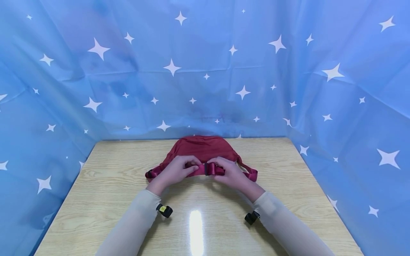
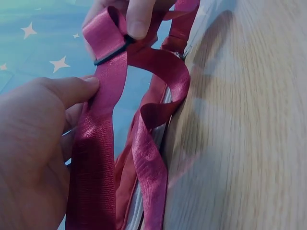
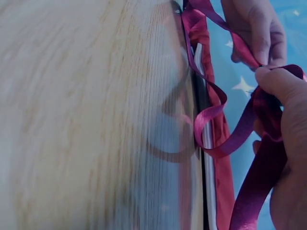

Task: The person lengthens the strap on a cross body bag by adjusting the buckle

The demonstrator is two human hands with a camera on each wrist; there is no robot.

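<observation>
A dark red waist bag lies at the far middle of the wooden table. Its magenta webbing strap runs across the front, with a small black slider at its middle. My left hand pinches the strap just left of the slider, thumb on the webbing. My right hand pinches the strap on the slider's right side. Loose strap loops hang beside the bag's zipper edge.
A blue star-printed cloth walls in the table at the back and both sides. A small black device sits on each wrist. A light glare lies on the near table.
</observation>
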